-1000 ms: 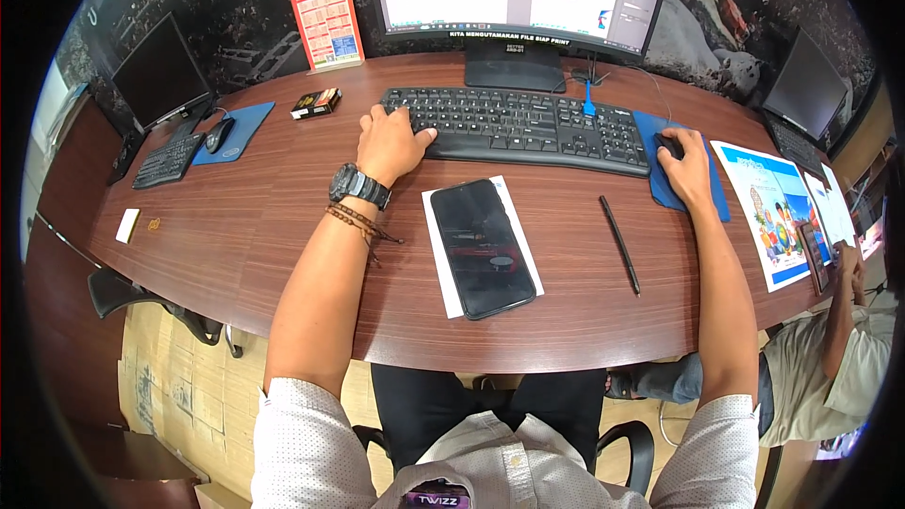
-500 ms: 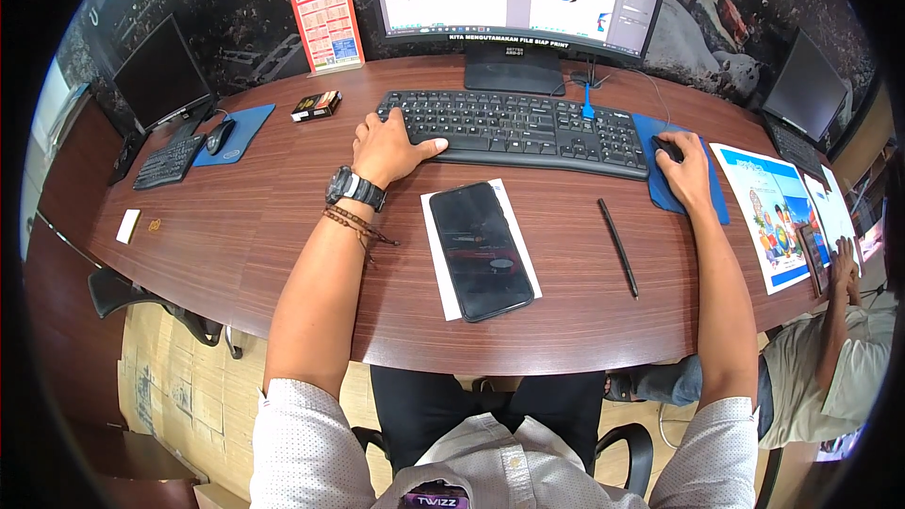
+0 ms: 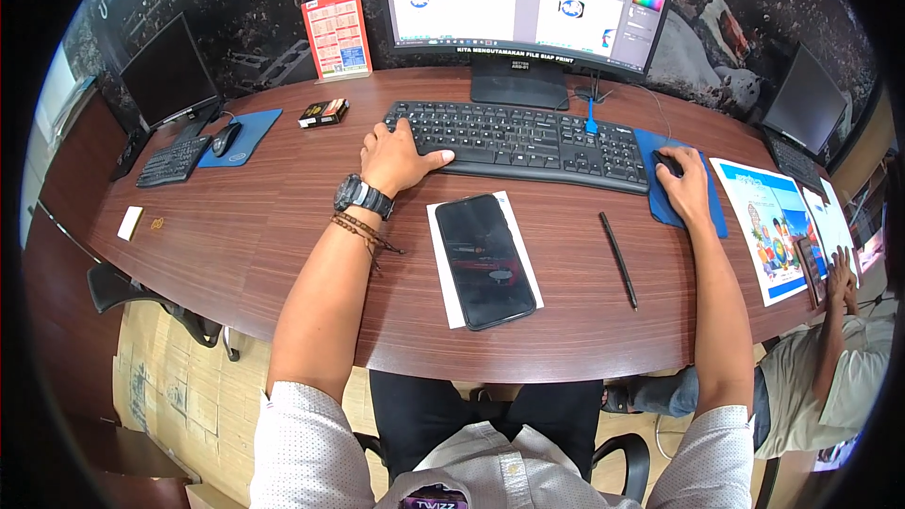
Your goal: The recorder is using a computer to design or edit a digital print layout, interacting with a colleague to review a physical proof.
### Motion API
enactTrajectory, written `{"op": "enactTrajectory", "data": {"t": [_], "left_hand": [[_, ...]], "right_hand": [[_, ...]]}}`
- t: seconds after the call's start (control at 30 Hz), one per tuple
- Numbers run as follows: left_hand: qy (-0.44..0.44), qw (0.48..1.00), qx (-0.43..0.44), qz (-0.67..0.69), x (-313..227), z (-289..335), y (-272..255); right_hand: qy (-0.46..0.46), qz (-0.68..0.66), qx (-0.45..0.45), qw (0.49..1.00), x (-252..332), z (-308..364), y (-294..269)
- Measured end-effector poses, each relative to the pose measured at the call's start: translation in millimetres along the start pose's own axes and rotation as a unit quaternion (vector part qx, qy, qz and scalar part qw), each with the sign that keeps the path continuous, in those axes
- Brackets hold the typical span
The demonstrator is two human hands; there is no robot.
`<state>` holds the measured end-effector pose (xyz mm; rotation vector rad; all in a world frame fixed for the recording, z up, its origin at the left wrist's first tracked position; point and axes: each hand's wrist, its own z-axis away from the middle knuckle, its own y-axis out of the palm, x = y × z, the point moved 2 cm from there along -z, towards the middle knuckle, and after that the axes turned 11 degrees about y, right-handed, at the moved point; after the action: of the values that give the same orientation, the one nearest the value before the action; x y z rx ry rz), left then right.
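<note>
My left hand [image 3: 396, 158] rests at the left end of a black keyboard [image 3: 528, 139], fingers spread over the keys and thumb stretched out along its front edge. On a blue mouse pad [image 3: 667, 215], to the right of the keyboard, my right hand [image 3: 688, 187] is curled over a black computer mouse [image 3: 667, 164], which is mostly covered. Between my forearms a dark-screened smartphone [image 3: 485, 262] lies on a white sheet of paper [image 3: 451, 300]. A thin black stylus or pen [image 3: 618, 259] lies to the phone's right.
A large monitor [image 3: 528, 0] stands behind the keyboard. Left of it are a red-and-white calendar [image 3: 337, 36], a small dark box [image 3: 323, 113] and another computer mouse [image 3: 225, 139]. Colourful printed sheets [image 3: 768, 226] lie at the right, near another person's hand [image 3: 841, 273].
The view has shifted slightly, so the desk items sit a little lower in the picture. Both my hands stay on the keyboard and the mouse.
</note>
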<state>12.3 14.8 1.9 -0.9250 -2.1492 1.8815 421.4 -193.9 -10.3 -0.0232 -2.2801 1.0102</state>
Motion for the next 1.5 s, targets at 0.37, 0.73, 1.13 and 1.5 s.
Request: {"op": "enactTrajectory", "data": {"t": [0.37,0.73,1.13,1.5], "left_hand": [[-0.01,0.999,-0.027,-0.024,5.3,-2.0,-1.6],[-0.011,1.0,-0.019,0.002,-5.8,5.1,-10.0],[-0.014,1.0,-0.015,0.001,-5.9,4.5,-9.5],[-0.022,0.998,-0.06,-0.005,-1.2,3.3,-2.9]], "right_hand": [[0.006,0.006,0.003,1.0,-1.3,-0.5,2.4],[0.014,0.015,0.0,1.0,-2.5,-0.2,0.9],[0.01,0.013,-0.008,1.0,-1.0,0.5,1.7],[0.019,0.009,-0.004,1.0,-1.3,1.2,2.5]]}}
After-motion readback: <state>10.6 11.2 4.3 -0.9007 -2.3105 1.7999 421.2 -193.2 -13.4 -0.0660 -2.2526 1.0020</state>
